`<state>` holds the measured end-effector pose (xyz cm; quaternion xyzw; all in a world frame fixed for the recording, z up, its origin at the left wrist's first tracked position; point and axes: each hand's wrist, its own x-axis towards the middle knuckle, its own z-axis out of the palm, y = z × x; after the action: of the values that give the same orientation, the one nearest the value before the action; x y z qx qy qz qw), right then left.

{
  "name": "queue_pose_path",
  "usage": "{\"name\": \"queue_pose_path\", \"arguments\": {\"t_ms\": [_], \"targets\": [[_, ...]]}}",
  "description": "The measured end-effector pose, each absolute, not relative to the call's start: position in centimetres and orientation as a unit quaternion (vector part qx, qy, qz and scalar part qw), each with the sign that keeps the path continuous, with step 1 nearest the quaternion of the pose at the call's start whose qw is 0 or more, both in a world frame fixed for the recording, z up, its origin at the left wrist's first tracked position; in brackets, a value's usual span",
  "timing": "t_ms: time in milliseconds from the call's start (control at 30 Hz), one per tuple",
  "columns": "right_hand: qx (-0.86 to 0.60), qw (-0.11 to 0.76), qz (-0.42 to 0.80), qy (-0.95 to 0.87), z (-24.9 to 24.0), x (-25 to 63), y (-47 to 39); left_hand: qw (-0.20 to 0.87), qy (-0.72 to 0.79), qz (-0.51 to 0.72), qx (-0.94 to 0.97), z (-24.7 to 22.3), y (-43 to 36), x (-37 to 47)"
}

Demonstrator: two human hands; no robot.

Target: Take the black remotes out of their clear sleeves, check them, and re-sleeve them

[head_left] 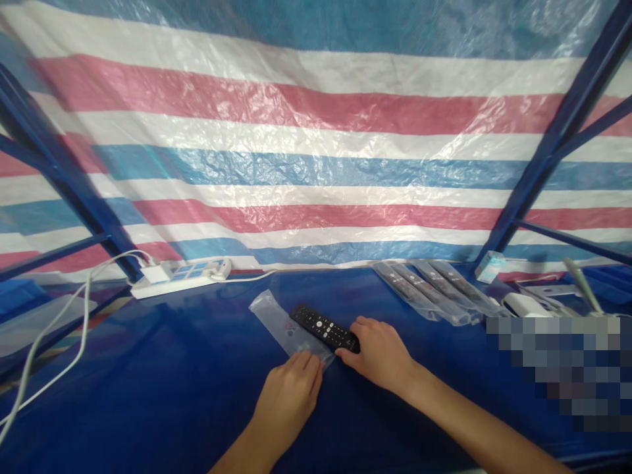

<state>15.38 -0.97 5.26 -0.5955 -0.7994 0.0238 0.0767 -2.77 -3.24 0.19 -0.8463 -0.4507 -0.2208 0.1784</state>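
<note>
A slim black remote control with pale-marked buttons [323, 327] lies ahead of the body, its long axis running from ten o'clock to four o'clock. The right hand [380, 350] is the nearer one, with thumb and fingers closed around the remote's four-o'clock end, so most of the remote extends from it toward ten o'clock.

The left hand [292, 387] has its fingers drawn together on the near end of a long, clear plastic sleeve [286, 331], which stretches away toward eleven o'clock. From this hand, the remote's middle sits at one o'clock. Remote and sleeve lie nearly side by side on the glossy blue desk [172, 388]; whether their edges overlap, I cannot tell. A row of dark, slim objects in clear sleeves [417, 289] lies between one and two o'clock from the right hand.
</note>
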Motion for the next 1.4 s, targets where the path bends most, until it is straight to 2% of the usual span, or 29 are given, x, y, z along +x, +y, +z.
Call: {"name": "queue_pose_path", "arguments": {"t_ms": [300,433,733,1167,1400], "targets": [[-0.646,0.020,0.019,-0.763,5.7,20.7,-4.1,0.103,-0.454,-0.062,-0.883,1.8,-2.7,-1.0],[-0.681,0.043,0.043,-0.730,5.2,23.0,-5.5,0.066,-0.457,-0.029,-0.886,3.4,-1.9,0.6],[-0.664,0.158,0.026,-0.731,3.5,26.0,-10.3,0.075,-0.504,-0.083,-0.856,2.3,0.0,1.6],[-0.639,0.138,0.035,-0.756,2.4,23.5,-10.9,0.032,-0.463,-0.113,-0.879,2.0,-0.8,1.6],[-0.645,0.157,0.012,-0.748,1.8,21.6,-9.7,0.029,-0.417,-0.075,-0.906,2.0,-1.1,1.8]]}}
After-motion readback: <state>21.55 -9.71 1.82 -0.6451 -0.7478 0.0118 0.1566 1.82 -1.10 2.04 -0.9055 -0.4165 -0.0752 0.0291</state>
